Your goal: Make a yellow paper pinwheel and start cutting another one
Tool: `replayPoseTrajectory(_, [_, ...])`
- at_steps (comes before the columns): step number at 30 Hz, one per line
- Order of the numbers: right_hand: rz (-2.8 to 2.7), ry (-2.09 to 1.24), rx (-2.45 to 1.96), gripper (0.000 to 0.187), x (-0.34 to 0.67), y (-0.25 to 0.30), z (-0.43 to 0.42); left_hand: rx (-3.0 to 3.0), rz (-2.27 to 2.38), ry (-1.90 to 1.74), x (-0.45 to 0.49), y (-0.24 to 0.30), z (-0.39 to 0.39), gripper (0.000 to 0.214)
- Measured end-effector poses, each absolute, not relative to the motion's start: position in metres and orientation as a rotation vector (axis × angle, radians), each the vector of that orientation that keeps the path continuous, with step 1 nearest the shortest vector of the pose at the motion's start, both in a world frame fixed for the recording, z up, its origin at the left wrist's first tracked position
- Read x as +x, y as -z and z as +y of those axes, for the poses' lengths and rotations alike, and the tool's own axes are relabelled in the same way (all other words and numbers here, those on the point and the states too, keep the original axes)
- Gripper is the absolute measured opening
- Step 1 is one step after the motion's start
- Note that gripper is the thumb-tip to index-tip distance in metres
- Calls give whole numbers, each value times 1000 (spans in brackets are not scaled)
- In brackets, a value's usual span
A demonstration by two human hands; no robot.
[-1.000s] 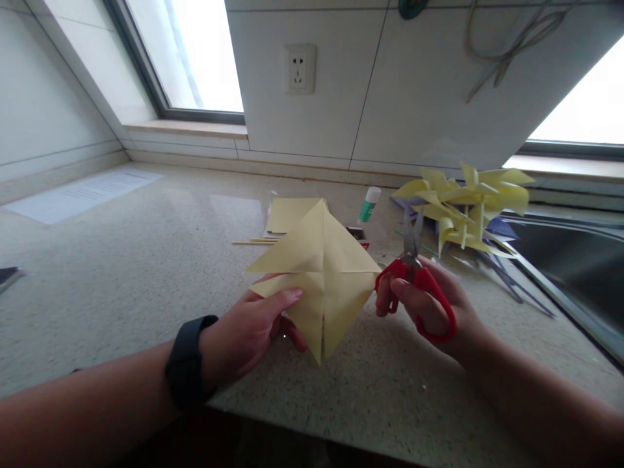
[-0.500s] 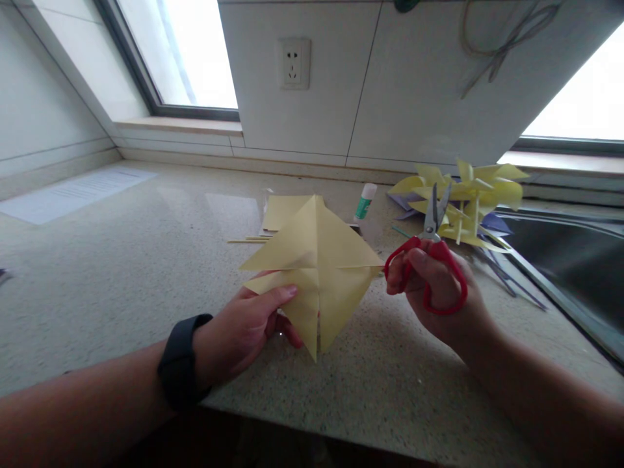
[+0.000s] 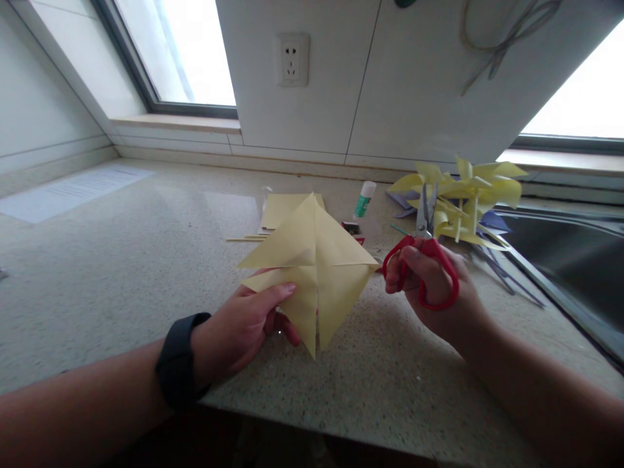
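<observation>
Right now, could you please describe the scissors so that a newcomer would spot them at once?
Find the sink at the right, then the yellow pinwheels beside it. Nearer, the right hand holds the scissors: red handles and parted metal blades, unlike the yellow paper alongside.

A white socket [image 3: 292, 60] sits on the pale tiled wall [image 3: 429, 104] behind the speckled worktop [image 3: 121, 279]. To its left is a bright window [image 3: 180, 52] above a light sill [image 3: 178, 122]; another window [image 3: 580, 101] shows at the right, above a metal sink [image 3: 570, 250]. A printed sheet [image 3: 78, 190] lies flat at far left. What looks like looped cord [image 3: 498, 49] hangs against the wall, upper right.
</observation>
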State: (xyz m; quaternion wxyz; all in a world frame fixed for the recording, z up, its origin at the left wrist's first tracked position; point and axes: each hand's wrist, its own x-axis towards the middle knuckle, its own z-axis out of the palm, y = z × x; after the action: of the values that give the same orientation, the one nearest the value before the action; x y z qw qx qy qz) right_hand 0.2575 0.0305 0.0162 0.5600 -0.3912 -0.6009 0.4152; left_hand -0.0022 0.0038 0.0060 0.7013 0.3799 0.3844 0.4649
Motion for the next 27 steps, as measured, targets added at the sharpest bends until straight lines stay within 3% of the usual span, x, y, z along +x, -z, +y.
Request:
replayPoseTrajectory(23, [-1368,-965,-991,33,260,-18,31,812,845,-1033,-2,-9,4,52])
replayPoseTrajectory(27, [-1349,-820,-1019,34,260,-20,31,810,836,-1032,-2,-8,5,52])
